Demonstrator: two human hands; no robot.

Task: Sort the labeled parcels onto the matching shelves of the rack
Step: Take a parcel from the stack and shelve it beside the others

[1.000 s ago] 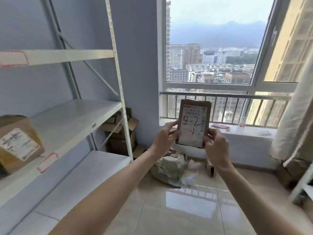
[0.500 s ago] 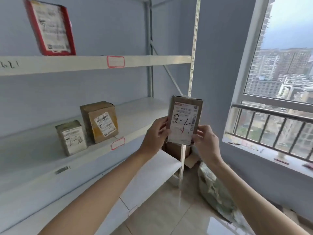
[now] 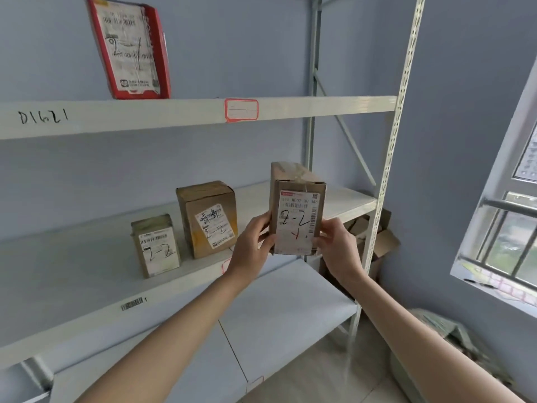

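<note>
From the head camera I see the left hand (image 3: pixel 252 245) and right hand (image 3: pixel 337 242) both gripping a tall cardboard box (image 3: pixel 296 210) by its sides, upright in the air in front of the middle shelf (image 3: pixel 87 257). I judge it could tip on landing, being tall and narrow, or knock the brown box (image 3: pixel 207 218) beside it. Its label reads "2-2", as do the brown box and the small box (image 3: pixel 155 245). The red parcel (image 3: pixel 130 48) above reads "2-1"; the upper shelf edge (image 3: pixel 116 117) reads "D1621".
</note>
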